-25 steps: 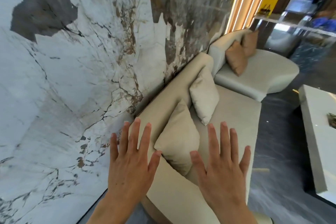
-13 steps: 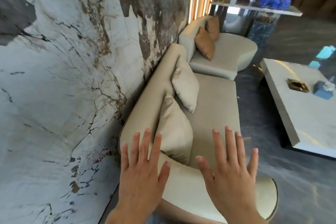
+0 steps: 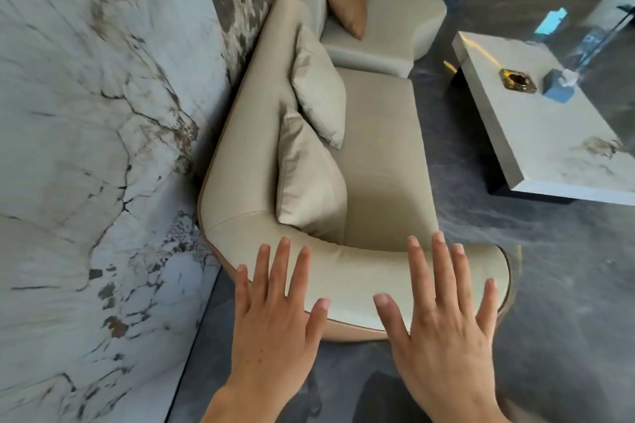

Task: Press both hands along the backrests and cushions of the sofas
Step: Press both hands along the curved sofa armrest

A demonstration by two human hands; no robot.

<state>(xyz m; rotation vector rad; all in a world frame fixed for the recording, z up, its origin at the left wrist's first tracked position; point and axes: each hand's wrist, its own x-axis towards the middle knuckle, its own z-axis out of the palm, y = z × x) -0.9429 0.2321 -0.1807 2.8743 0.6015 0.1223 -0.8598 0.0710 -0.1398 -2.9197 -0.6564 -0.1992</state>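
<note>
A beige sofa [image 3: 378, 148] stands along the marble wall, its curved near armrest [image 3: 357, 271] just in front of me. Two beige cushions, a near one [image 3: 305, 182] and a far one [image 3: 319, 86], lean on its backrest [image 3: 247, 120]. My left hand [image 3: 275, 316] and my right hand [image 3: 443, 316] are held flat, palms down, fingers spread, over the near armrest; I cannot tell if they touch it. A second beige sofa [image 3: 388, 21] with a brown cushion [image 3: 347, 7] stands beyond.
A marble wall [image 3: 86, 148] runs along the left, close to the backrest. A low pale table [image 3: 536, 120] at right carries a gold ashtray [image 3: 517, 80] and a blue tissue box [image 3: 560, 87]. Dark polished floor [image 3: 515, 285] lies between sofa and table.
The view has tilted down and pulled back, so the whole near armrest now shows under my hands. Both hands stay spread and flat, side by side.
</note>
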